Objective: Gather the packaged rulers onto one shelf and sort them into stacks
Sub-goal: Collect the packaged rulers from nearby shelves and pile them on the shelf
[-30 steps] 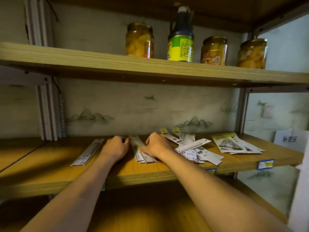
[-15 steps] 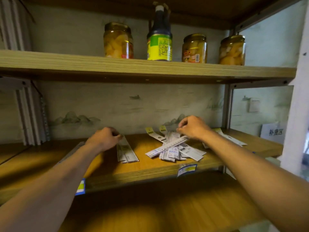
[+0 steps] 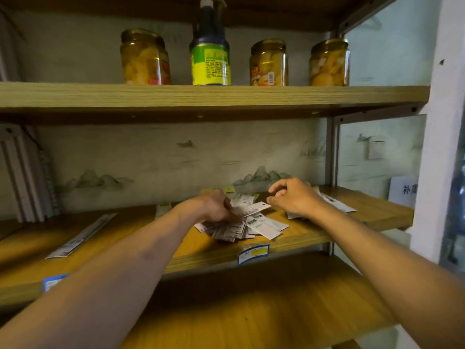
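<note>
Head view: both forearms reach over the middle shelf (image 3: 302, 238), a wooden board with a blue and yellow price tag (image 3: 253, 253) on its front edge.

The left hand (image 3: 214, 206) lies on a loose pile of packaged rulers (image 3: 254, 224) near the shelf's middle. Its fingers curl down onto the pile, and its grip looks closed on one white ruler pack (image 3: 254, 209) that sticks out to the right, with a hang hole at its far end. How many packs the fingers hold I cannot tell.

The right hand (image 3: 294, 197) is just beside that pack's tip, above the shelf. Its fingers are loosely curled and its grip holds nothing. Under and behind its wrist, more flat packs (image 3: 337, 204) lie toward the right end of the shelf.

One long packaged ruler (image 3: 80, 235) lies alone, slanted, well apart on the left part of the same shelf. Another pack (image 3: 163, 209) is partly hidden behind the left forearm.

The upper shelf (image 3: 201, 95) carries three glass jars of yellow preserved fruit, at the left (image 3: 144, 57), right of centre (image 3: 268, 62) and far right (image 3: 329, 62). A dark sauce bottle (image 3: 210, 54) with a green and yellow label stands between the first two.

Below, a lower shelf (image 3: 251, 311) shows bare wood. A blue tag (image 3: 51, 282) sits on the middle shelf's front edge at the left.
</note>
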